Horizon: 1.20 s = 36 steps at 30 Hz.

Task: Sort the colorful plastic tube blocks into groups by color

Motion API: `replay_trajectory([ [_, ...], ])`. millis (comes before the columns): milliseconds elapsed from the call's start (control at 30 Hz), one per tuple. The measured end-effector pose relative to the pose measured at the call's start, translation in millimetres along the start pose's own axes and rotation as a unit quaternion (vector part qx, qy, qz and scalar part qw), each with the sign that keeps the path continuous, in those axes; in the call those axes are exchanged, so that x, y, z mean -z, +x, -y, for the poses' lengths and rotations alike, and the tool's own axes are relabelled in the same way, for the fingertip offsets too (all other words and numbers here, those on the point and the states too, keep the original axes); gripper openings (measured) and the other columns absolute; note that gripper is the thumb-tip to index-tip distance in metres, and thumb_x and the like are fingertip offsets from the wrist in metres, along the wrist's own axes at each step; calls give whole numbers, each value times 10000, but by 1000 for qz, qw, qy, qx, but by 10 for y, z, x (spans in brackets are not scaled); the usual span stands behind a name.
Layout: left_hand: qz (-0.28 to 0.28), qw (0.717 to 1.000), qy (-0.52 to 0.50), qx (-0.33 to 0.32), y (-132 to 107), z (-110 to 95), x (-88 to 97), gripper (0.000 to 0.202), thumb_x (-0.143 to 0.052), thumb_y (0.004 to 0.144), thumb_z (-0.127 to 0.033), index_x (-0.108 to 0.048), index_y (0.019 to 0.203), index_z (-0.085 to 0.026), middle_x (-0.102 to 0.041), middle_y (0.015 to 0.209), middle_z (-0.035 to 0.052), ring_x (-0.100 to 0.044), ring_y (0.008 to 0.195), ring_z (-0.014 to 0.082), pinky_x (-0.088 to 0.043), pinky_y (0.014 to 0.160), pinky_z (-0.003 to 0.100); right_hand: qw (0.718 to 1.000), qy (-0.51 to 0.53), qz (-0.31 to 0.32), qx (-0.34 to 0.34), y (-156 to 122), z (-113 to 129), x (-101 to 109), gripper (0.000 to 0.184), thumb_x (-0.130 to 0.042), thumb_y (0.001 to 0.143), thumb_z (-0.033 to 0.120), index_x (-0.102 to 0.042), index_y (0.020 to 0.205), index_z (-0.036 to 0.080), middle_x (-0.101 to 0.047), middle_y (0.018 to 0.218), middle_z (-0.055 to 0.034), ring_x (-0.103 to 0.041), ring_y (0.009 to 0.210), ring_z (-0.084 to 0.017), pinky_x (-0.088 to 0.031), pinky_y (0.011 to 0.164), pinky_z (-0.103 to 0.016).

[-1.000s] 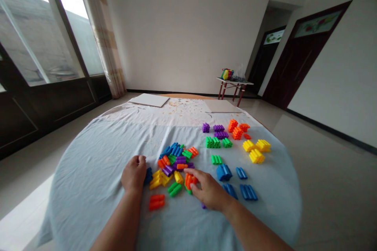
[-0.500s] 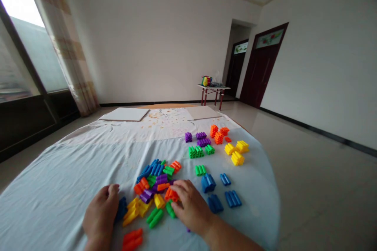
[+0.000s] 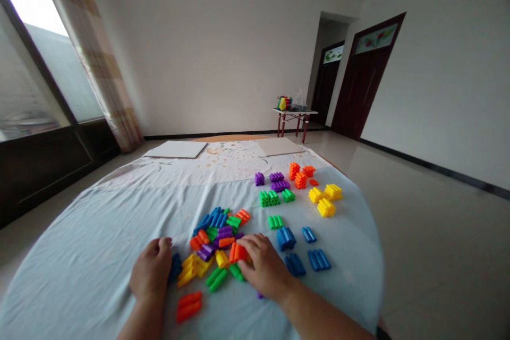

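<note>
My right hand is closed, thumb and fingers pinching an orange block of joined tubes at the right edge of a mixed pile. Its fingers cover part of that block. My left hand rests at the pile's left side with its fingers curled. A dark blue block sits right against it, partly hidden; whether the fingers grip it is unclear. Between the hands are yellow blocks, a green block and a purple block. Another orange block is nearer me.
Colour groups stand to the right: purple blocks, green blocks, orange blocks, yellow blocks and blue blocks. Two flat boards lie at the far edge of the cloth-covered round table.
The view has tilted down slightly, shifting everything up and rightward. My right hand's fingers now close round the orange block, and more of its face shows. My left hand stays beside the blue block.
</note>
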State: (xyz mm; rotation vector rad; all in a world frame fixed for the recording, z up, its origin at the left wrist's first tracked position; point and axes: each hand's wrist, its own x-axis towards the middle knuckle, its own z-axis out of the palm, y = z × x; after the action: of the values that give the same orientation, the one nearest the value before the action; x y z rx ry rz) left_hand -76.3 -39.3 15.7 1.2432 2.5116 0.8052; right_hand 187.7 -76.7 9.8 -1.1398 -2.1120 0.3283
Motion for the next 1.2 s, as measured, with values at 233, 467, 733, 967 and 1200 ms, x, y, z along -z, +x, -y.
replay_trajectory([
  [233,-14,1000,-14,-2,-33,19,-40,382,-340,807,-414,-656,882,-212,-692,925,107,-615,859,258,-409,606,308,1000,-25,-13,-2,-4,-51,-27,406,-502,785,49,-560,1174,147,-593,1160,-117,-522,1077,-230,-431,952,-424],
  [467,-18,999,-28,0,-55,12,-48,377,-346,812,-402,-661,895,-213,-695,922,99,-619,863,255,-410,605,298,999,-13,-24,26,-22,20,42,299,-562,792,106,-592,1082,173,-607,1018,-82,-531,995,-213,-447,901,-396],
  [733,-19,999,-30,-4,-82,-10,-26,349,-364,803,-388,-658,864,-209,-697,920,102,-615,868,266,-404,619,308,997,-23,49,50,-68,153,21,307,-624,773,171,-607,1077,205,-613,996,-58,-514,979,-224,-417,890,-384],
  [967,-9,1000,-27,-4,-73,-2,-18,367,-345,807,-404,-650,877,-213,-693,937,104,-617,878,260,-414,622,308,993,-22,98,56,-80,115,-62,358,-602,787,180,-585,1143,208,-618,1048,-58,-500,1036,-214,-389,945,-372],
  [1200,19,1000,-6,6,15,30,-9,455,-309,784,-477,-639,948,-210,-666,994,143,-594,928,317,-416,631,351,994,4,106,25,-66,183,-48,345,-627,790,354,-612,1103,211,-641,1013,-49,-559,989,-189,-407,927,-303],
])
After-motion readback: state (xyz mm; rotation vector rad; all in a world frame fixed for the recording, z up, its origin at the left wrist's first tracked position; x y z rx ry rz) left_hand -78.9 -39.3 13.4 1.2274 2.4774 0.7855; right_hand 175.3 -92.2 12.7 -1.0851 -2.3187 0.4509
